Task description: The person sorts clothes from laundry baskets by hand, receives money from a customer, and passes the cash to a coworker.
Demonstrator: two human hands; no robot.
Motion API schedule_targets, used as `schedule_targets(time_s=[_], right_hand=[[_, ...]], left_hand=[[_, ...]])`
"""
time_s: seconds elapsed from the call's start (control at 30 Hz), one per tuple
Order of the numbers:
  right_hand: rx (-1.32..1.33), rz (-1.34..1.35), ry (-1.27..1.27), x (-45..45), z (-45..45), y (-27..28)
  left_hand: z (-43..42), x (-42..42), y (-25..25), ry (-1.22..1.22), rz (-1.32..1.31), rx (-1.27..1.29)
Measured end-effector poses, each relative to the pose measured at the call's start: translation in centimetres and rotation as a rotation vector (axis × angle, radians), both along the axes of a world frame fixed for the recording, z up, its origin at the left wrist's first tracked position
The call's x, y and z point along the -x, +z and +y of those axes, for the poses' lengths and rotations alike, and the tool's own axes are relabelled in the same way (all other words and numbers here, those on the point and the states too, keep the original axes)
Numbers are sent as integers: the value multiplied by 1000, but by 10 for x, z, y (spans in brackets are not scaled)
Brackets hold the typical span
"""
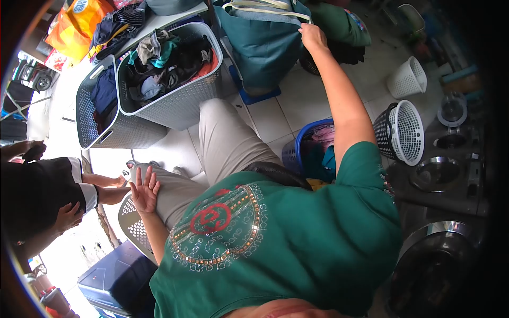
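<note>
My right hand [313, 38] is closed on the top edge of a large teal bag [260, 47] with cream straps. The bag stands beside the gray laundry baskets. Held palm up above my leg, my left hand [145, 192] has its fingers spread and holds nothing. Dark and colored clothes [172, 66] fill the larger gray basket [175, 106]. A narrower gray basket [127, 135] adjoins it, with navy clothing inside. Near my right arm, a blue basket [290, 153] holds pink and teal cloth.
Another person [40, 196] stands at the left, both hands visible. White baskets [407, 77] [408, 132] stand at the right, near washing machines [450, 206]. A perforated basket [131, 225] and a dark box [116, 273] are at the lower left. An orange bag [77, 29] lies at the upper left.
</note>
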State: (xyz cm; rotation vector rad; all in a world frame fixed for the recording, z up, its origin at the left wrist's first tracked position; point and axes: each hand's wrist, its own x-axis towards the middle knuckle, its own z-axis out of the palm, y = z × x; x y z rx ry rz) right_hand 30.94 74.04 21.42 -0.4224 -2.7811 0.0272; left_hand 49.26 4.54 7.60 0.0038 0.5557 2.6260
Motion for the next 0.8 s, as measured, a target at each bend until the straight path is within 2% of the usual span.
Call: schedule_targets(time_s=[0.4,0.5,0.53,0.57,0.6,0.7,0.73,0.8], right_hand=[[-67,35,51,-22,-3,-4],[-9,84,103,-36,-5,-4],[3,242,160,-45,-7,-6],[13,400,214,-56,-9,-9],[19,396,194,-72,-9,-14],[51,602,179,-139,-12,-41],[231,568,111,-167,-16,-60],[254,483,-14,-232,-46,-91]], left_hand=[[2,0,-3,1,10,42],[2,-1,-4,-9,5,31],[2,0,-3,-19,1,21],[1,2,-4,-31,-3,11],[1,3,-4,-48,-9,20],[3,2,-5,-46,13,54],[3,2,-6,-38,16,59],[2,3,-6,-38,17,74]])
